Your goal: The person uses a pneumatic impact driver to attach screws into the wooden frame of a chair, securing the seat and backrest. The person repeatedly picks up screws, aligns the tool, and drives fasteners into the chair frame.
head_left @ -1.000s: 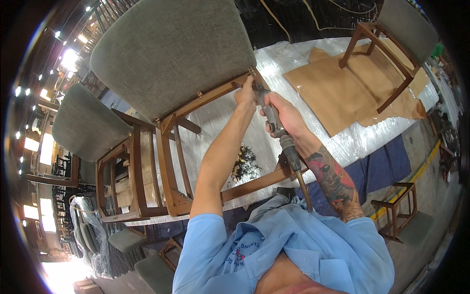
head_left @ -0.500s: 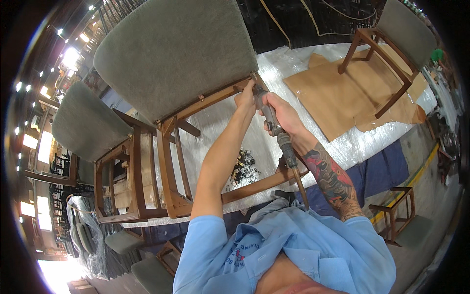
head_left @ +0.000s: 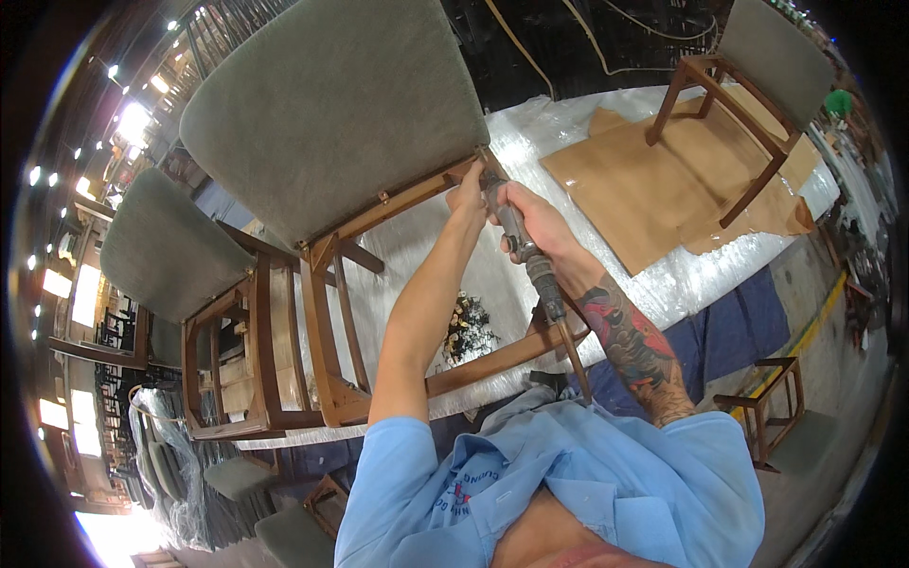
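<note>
Grey-green fabric covers the seat of the upturned chair that fills the upper left of the head view; its brown wooden frame lies on a table wrapped in clear plastic sheeting. At the corner where the seat edge meets a wooden rail, the tip of a pneumatic tool presses against the frame. The right hand is clenched around the tool's dark barrel, with a tattooed forearm running down toward the lower right, and a brown air hose leaves the tool's lower end and drops toward the blue shirt at the bottom of the picture. The left hand sits just beside the tool's tip, its fingers resting against the chair rail at that corner; whether it grips the rail or only steadies it I cannot tell. A small dark pile of scraps lies on the plastic between the chair legs. A second chair with the same grey seat lies to the left, touching the first. A third chair stands at the far end on sheets of brown cardboard. A small wooden stool frame stands on the floor at the right.
</note>
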Demonstrator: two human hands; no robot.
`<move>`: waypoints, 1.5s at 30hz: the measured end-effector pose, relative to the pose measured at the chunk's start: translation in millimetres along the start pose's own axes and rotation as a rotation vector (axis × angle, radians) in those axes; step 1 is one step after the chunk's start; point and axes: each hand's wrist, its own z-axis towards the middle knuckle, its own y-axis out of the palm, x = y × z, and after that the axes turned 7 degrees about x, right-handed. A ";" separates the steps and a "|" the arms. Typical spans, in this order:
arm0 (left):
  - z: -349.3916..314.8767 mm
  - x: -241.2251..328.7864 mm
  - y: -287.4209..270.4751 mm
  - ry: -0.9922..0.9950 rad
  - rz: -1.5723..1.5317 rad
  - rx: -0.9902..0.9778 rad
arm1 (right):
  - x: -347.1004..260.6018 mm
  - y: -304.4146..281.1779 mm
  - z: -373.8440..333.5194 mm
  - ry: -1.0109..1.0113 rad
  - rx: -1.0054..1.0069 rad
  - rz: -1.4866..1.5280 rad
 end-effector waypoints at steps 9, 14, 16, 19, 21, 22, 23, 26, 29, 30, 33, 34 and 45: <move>18.2 0.9 -22.8 -0.011 0.177 -0.376 | 7.8 -3.7 10.5 -0.196 0.009 -0.176; -1.9 29.0 -82.8 -0.271 0.165 -0.559 | 23.0 4.3 31.0 -0.297 0.086 -0.048; 19.7 32.4 -146.6 -0.277 0.188 -0.445 | 2.2 11.9 0.6 -0.146 0.039 0.003; 7.8 31.4 -159.1 -0.415 0.063 -0.161 | 4.9 -0.3 1.9 -0.088 0.103 0.061; 39.1 33.8 -228.3 -0.113 0.374 -0.458 | 13.0 16.1 -1.6 -0.221 0.077 -0.032; 46.4 31.1 -245.9 -0.006 0.462 -0.524 | 19.1 20.1 -3.0 -0.282 0.071 -0.086; 23.4 26.5 -232.1 -0.013 0.433 -0.460 | 26.4 13.6 -6.6 -0.299 0.050 -0.071; -24.3 61.6 -235.0 -0.063 0.303 -0.340 | 36.5 37.7 -32.8 -0.342 -0.072 -0.145; -14.6 70.4 -234.1 0.036 0.224 -0.248 | 63.3 51.9 -41.8 -0.443 -0.178 -0.292; -26.2 73.0 -218.2 0.015 0.170 -0.171 | 66.9 53.1 -47.4 -0.423 -0.167 -0.303; -7.7 65.7 -223.6 -0.072 0.221 -0.266 | 65.2 56.1 -70.7 -0.322 -0.159 -0.364; 2.6 61.1 -233.2 -0.114 0.232 -0.312 | 68.1 56.4 -69.9 -0.349 -0.159 -0.405; 34.3 46.7 -264.2 0.324 0.724 -0.570 | 85.4 69.3 -66.8 -0.543 -0.140 -0.443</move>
